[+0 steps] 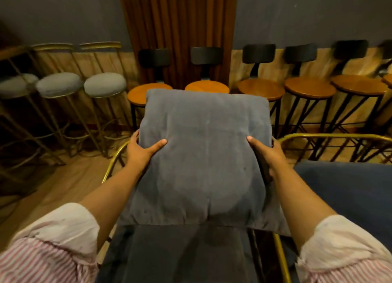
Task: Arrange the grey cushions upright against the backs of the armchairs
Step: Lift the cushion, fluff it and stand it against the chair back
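Observation:
A square grey cushion fills the middle of the view, standing upright on the dark seat of an armchair with a brass frame. My left hand grips its left edge, thumb across the front face. My right hand grips the right edge the same way. The cushion hides the armchair's back. A second armchair with a dark blue seat and a brass rail stands to the right, with no cushion visible on it.
Behind the armchairs, several bar stools line the wall: grey-padded ones with brass legs at left, wooden-seated ones with black backs at centre and right. A brown curtain hangs at the back. Wooden floor lies left.

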